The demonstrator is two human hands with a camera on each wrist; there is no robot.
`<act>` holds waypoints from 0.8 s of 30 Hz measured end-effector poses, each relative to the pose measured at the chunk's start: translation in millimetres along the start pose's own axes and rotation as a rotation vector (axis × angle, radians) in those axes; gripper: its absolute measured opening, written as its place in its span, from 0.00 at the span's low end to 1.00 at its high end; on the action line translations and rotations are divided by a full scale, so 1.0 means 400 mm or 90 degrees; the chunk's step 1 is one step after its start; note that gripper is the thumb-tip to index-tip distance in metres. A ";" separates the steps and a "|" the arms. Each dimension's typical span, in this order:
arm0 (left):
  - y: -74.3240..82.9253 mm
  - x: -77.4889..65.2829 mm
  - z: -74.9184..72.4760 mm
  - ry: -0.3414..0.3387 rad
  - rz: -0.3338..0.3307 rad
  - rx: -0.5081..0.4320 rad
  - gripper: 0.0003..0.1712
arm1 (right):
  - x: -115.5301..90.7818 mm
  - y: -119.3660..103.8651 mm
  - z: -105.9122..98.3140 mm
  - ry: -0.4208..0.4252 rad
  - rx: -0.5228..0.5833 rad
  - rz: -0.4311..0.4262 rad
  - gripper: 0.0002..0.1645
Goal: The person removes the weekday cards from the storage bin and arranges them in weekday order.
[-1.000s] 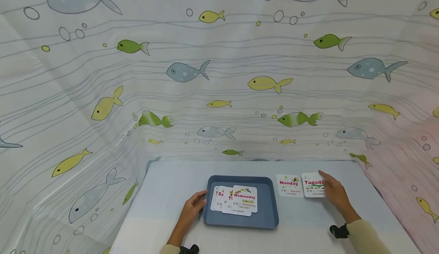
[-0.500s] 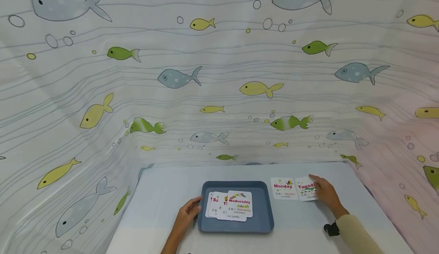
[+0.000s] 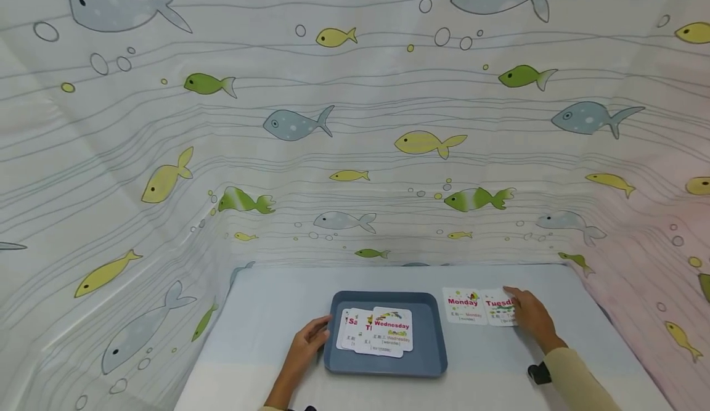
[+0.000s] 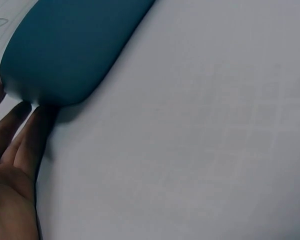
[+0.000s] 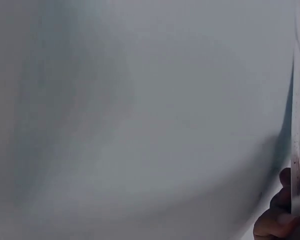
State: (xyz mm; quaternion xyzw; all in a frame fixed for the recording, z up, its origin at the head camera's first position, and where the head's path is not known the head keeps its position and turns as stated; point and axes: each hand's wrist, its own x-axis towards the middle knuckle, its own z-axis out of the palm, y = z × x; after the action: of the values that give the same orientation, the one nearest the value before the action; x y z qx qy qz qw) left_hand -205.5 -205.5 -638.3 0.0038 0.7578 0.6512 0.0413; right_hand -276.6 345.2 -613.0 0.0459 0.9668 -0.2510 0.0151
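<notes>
Head view shows a white tabletop (image 3: 266,312), on which a blue-grey tray (image 3: 428,346) lies near the middle; the left hand (image 3: 302,344) rests beside its left side, with relaxed, rather straight fingers; in the left wrist view the fingertips touch the tray's rim and do not wrap around it. To the right of the tray lie the Monday card (image 3: 463,307) and, just beside it, the Tuesday card (image 3: 498,315); whether their edges touch, I cannot tell. The right hand (image 3: 535,320) covers the right part of the Tuesday card, the index finger reaching its upper edge; in the right wrist view fingers stand on both sides of a thin white card edge, so this hand grasps the card by pinching. Inside the tray, the Wednesday card (image 3: 392,334) lies on top of other overlapping cards (image 3: 345,338), partly covered; behind the tabletop hangs a fish-printed cloth (image 3: 360,106); a beige sleeve (image 3: 579,377) covers the right forearm.
</notes>
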 end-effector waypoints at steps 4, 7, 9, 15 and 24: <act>0.000 -0.007 0.004 -0.004 -0.005 -0.013 0.25 | -0.001 0.003 -0.003 -0.032 -0.009 0.006 0.26; 0.001 -0.010 0.005 -0.004 -0.006 -0.018 0.26 | 0.003 -0.002 -0.006 -0.067 -0.014 0.027 0.31; 0.002 -0.011 0.004 -0.006 0.001 -0.020 0.26 | 0.006 -0.007 -0.007 -0.088 -0.017 0.041 0.35; -0.003 -0.012 0.005 -0.005 0.017 -0.021 0.25 | 0.007 -0.012 -0.004 -0.097 -0.024 0.077 0.31; 0.006 -0.016 0.009 0.015 0.027 0.025 0.24 | 0.007 -0.015 -0.004 -0.082 -0.064 0.078 0.28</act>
State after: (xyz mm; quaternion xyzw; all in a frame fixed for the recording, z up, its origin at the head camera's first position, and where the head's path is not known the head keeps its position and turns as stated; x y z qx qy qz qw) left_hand -198.9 -201.9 -636.2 0.0128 0.7707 0.6368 0.0186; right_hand -280.0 340.9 -608.8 0.0878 0.9706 -0.2033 0.0946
